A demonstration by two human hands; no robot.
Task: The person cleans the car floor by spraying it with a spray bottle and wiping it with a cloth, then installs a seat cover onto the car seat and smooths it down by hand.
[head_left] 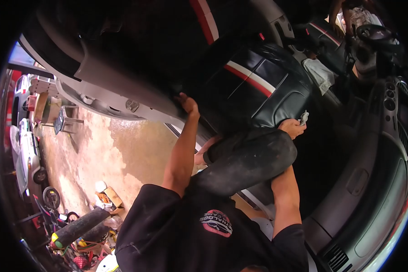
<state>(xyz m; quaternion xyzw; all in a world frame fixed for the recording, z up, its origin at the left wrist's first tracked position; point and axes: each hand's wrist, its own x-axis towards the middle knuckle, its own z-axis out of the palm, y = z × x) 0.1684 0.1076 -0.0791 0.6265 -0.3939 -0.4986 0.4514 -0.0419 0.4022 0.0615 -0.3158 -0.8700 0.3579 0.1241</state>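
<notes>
A black car seat (pixel 276 75) with a red and white stripe fills the middle of the view. My right hand (pixel 292 128) is closed at its front edge, with a small crumpled greyish-white cloth (pixel 304 118) sticking out past the fingers. On the other side, my left hand (pixel 189 105) reaches into the dark gap between the seat and the door sill. Shadow hides part of its fingers, and I cannot tell whether it grips anything. My bent knee (pixel 258 156) in dark trousers lies between my two arms.
The dashboard (pixel 376 195) curves along the right. Beyond the console, another person's arm (pixel 334 13) shows near the steering wheel (pixel 375 34). A pale cloth (pixel 319 75) lies by the console. Outside on the left are a wet floor (pixel 99 149), a chair (pixel 67 119) and piled clutter (pixel 88 231).
</notes>
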